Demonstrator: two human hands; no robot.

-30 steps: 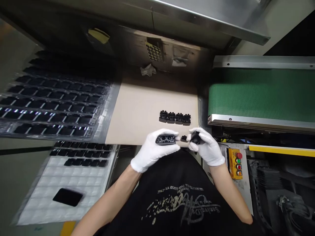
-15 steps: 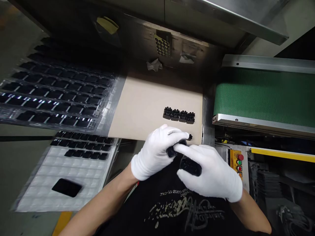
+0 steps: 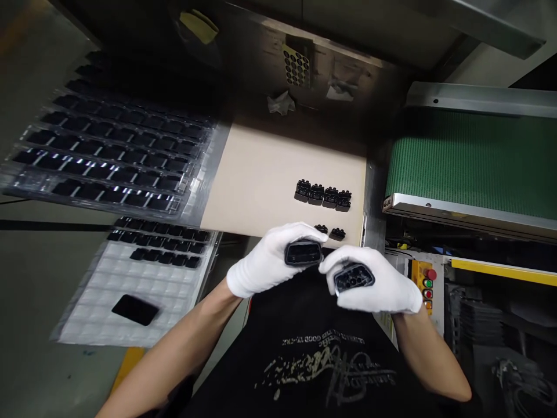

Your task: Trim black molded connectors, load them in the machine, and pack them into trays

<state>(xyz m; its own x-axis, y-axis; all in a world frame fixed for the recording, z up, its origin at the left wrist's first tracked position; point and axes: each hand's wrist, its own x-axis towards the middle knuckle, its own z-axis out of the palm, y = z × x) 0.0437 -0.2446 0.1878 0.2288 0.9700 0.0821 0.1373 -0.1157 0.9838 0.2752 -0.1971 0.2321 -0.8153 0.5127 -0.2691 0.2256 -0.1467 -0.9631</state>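
We have the fingers of our left hand (image 3: 266, 255) wrapped around a black housing (image 3: 303, 253), hollow face showing; those of our right hand (image 3: 385, 285) grasp a recessed black part (image 3: 354, 277), apart from it; both are by the near edge of the table (image 3: 261, 174), close to two small black pieces (image 3: 337, 234); a row of black blocks (image 3: 317, 195) sits beyond.

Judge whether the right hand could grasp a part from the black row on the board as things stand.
Probably not: the right hand is occupied, holding a black housing, though the black row on the board looks near and uncovered.
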